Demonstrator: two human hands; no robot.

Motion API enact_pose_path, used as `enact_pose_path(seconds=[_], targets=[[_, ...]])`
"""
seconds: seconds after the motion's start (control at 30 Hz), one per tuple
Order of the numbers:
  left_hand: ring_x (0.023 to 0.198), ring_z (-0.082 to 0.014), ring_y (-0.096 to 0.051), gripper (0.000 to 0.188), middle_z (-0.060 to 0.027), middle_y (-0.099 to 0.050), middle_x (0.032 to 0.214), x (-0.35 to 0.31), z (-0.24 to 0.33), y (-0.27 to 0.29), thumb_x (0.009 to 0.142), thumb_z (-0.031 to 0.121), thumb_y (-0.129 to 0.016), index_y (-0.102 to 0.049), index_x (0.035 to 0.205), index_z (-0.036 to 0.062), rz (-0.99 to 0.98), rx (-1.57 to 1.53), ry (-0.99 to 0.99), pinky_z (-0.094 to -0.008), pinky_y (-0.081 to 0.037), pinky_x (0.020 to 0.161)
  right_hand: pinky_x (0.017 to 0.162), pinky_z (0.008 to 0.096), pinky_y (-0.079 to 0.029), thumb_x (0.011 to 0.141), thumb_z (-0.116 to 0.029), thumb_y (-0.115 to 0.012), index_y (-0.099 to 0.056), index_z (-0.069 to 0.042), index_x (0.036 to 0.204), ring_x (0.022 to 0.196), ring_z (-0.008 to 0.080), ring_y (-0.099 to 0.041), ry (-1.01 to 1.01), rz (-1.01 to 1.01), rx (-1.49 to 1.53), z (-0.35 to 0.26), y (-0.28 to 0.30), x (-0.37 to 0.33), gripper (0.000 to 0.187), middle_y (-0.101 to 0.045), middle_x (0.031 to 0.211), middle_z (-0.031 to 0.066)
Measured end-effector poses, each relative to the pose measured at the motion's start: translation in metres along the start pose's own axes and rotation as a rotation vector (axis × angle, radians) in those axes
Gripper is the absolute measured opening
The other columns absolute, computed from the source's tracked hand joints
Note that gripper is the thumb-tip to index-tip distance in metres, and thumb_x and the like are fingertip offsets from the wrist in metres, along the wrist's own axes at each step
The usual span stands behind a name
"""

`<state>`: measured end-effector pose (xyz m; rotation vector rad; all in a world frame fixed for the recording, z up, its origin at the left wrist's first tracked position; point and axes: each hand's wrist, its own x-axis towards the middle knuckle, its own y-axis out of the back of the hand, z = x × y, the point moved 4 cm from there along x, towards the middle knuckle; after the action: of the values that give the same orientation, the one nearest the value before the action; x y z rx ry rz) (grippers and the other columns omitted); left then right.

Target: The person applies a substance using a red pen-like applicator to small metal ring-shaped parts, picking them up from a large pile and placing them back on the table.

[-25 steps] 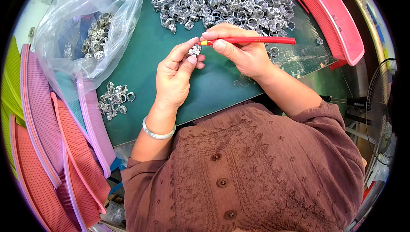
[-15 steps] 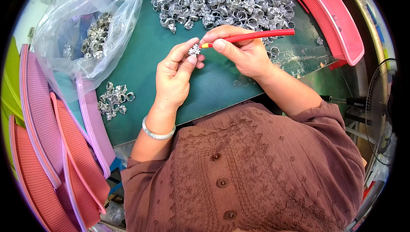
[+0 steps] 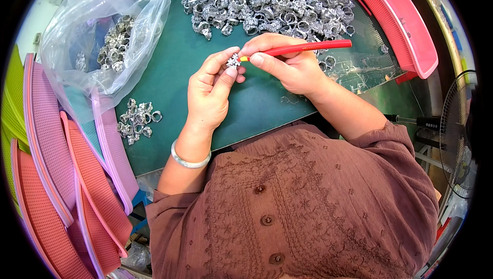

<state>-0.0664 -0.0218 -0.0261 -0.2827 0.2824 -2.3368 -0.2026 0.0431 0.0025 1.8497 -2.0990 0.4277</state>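
Observation:
Between the thumb and fingers of my left hand (image 3: 211, 85) is a silver ring (image 3: 233, 61) with a cluster of pale stones facing up. My right hand (image 3: 290, 63) grips a red pen-like tool (image 3: 308, 47) with a yellow front end. Its tip reaches the right side of the ring's cluster; whether it touches is too small to tell. A large heap of similar rings (image 3: 267, 2) lies beyond my hands. To the left of my left forearm sits a small group of rings (image 3: 137, 120) on the green tabletop (image 3: 267, 105).
A clear plastic bag (image 3: 149, 27) holding more rings stands at the far left. Pink, purple and green perforated baskets (image 3: 49, 130) are stacked along the left edge. At the far right is a pink plastic basket (image 3: 398, 25), with a fan (image 3: 454, 130) nearer to me.
The back end of the red tool has dipped slightly as my right hand shifted a little. The ring and my left hand stay nearly in place.

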Motion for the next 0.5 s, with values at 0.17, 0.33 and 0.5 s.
enact_pose_path(seconds=[0.17,0.33,0.5], targets=[[0.082,-0.0122,-0.056,0.028,-0.0069,-0.053,0.102,-0.0002,-0.0012,0.0003,0.085,-0.004,-0.047,-0.053,0.112,-0.0020,-0.016,0.002,0.006,-0.0244,-0.049,0.073,0.074,0.0271,-0.045,0.083,-0.006,-0.055,-0.061,0.000,0.092,0.084,0.0154,-0.056,0.018,0.015,-0.027,0.0022,0.0009,-0.0010,0.013,-0.060,0.090,0.0094],[0.082,-0.0124,-0.056,0.027,-0.0068,-0.053,0.102,-0.0004,-0.0004,0.0005,0.085,-0.004,-0.047,-0.053,0.112,-0.0020,-0.003,-0.005,0.015,-0.0244,-0.048,0.073,0.075,0.0274,-0.045,0.084,-0.006,-0.053,-0.060,0.001,0.091,0.085,0.0151,-0.056,-0.018,0.042,0.011,0.0058,0.0050,-0.0009,0.012,-0.060,0.091,0.0094],[0.082,-0.0125,-0.056,0.027,-0.0069,-0.053,0.102,0.0000,-0.0005,0.0006,0.085,-0.004,-0.047,-0.053,0.112,-0.0022,-0.001,-0.006,0.014,-0.0244,-0.048,0.073,0.076,0.0277,-0.045,0.084,-0.006,-0.053,-0.060,0.001,0.092,0.086,0.0152,-0.056,-0.036,0.047,0.059,0.0055,0.0041,-0.0012,0.012,-0.060,0.092,0.0094]])
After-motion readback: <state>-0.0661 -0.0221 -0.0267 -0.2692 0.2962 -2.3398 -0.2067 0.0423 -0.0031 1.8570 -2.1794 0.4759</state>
